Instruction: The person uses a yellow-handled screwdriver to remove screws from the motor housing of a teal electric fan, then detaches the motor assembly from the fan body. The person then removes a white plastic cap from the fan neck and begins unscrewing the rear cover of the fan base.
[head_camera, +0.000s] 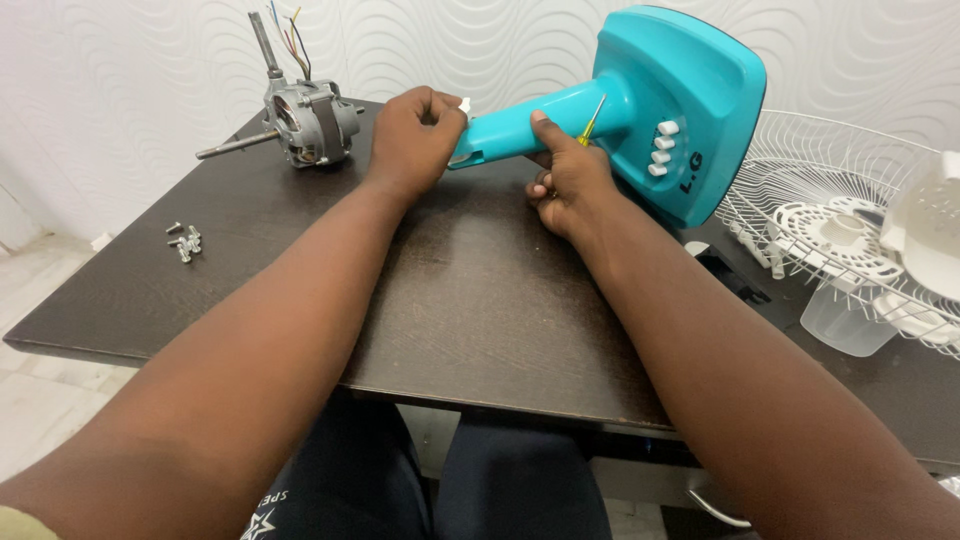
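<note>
At nine o'clock on the dark table (470, 300), small screws (184, 242) are lying loose, and a bare fan motor (305, 120) is sitting at eleven. The left hand (412, 135) is closing around the neck end of the turquoise fan base (640, 110), lying on its side at one o'clock. The right hand (568, 180) is gripping a yellow screwdriver (592, 120) against the neck. A white fan grille (850, 220) is resting at three.

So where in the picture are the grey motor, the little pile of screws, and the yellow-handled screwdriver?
grey motor (305, 122): head view, on its metal body, between the two shafts.
pile of screws (184, 242): head view, middle of the cluster on the dark table.
yellow-handled screwdriver (592, 118): head view, on the yellow handle above the right hand's fingers.
</note>
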